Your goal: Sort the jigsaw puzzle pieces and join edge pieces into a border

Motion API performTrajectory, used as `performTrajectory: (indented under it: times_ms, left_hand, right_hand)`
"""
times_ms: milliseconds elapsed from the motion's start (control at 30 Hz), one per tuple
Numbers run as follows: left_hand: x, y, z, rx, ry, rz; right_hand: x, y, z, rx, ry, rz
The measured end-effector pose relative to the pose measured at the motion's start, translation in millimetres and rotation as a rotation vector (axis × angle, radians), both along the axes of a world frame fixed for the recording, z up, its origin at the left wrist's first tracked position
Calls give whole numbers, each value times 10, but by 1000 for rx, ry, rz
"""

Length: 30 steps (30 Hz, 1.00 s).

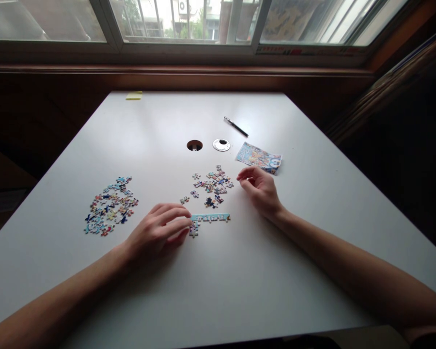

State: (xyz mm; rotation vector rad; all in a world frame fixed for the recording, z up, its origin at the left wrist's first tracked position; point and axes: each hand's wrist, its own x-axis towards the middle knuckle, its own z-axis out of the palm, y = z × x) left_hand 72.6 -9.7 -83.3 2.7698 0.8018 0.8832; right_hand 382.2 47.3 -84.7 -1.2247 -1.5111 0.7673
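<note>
A short joined strip of light-blue puzzle pieces (pixel 211 218) lies on the white table (pixel 218 281). My left hand (pixel 159 231) rests with its fingertips on the strip's left end, where a piece (pixel 194 230) hangs below. My right hand (pixel 260 190) hovers beside a small scatter of loose pieces (pixel 212 186), fingers curled and apart, holding nothing I can see. A larger pile of loose pieces (pixel 111 206) lies to the left, away from both hands.
A colourful picture card (pixel 258 157) lies past my right hand. A black pen (pixel 236 126), a white cable-hole cap (pixel 221 144) and the open hole (pixel 194 145) sit mid-table. A yellow note pad (pixel 134 95) is at the far edge under the window.
</note>
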Motion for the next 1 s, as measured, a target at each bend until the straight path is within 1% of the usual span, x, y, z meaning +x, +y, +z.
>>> performTrajectory:
  times_ms: [67,133,167,233,333,500,600,700,800,867,933,1000]
  left_hand:
    - [-3,31,-2,47,-24,190]
    - [6,75,-6,51,16,355]
    - [15,99,-9,42,45,406]
    - [36,141,-19,26,79,448]
    - [54,186,-34,7,64,456]
    - [38,213,-31,-134,29,430]
    - [44,210,-12,-174,43,434]
    - [63,207,-4,-150,64,419]
    - [65,212,-13,-109,89,382]
    - [64,224,-16,-76,105,362]
    - [94,251,-4,-36,107,338]
    - [192,297,29,8,94,306]
  right_hand:
    - [5,15,-43,-25,-34,-1]
    - [-16,3,-45,-29,-80,19]
    - [-29,-6,-37,-29,-107,27]
    - [-50,-20,-17,-39,-156,37]
    - [-58,-18,-11,-54,-197,41]
    - [-35,-2,-45,-35,-217,53]
    - [-38,-2,-49,-23,-232,53]
    - [-70,-11,-31,45,-286,69]
    - [-117,-37,-2,202,-394,167]
    - [-139,-63,17,271,-467,243]
    - [-150,-88,36,297,-507,290]
    - [-149,-104,55,297,-497,319]
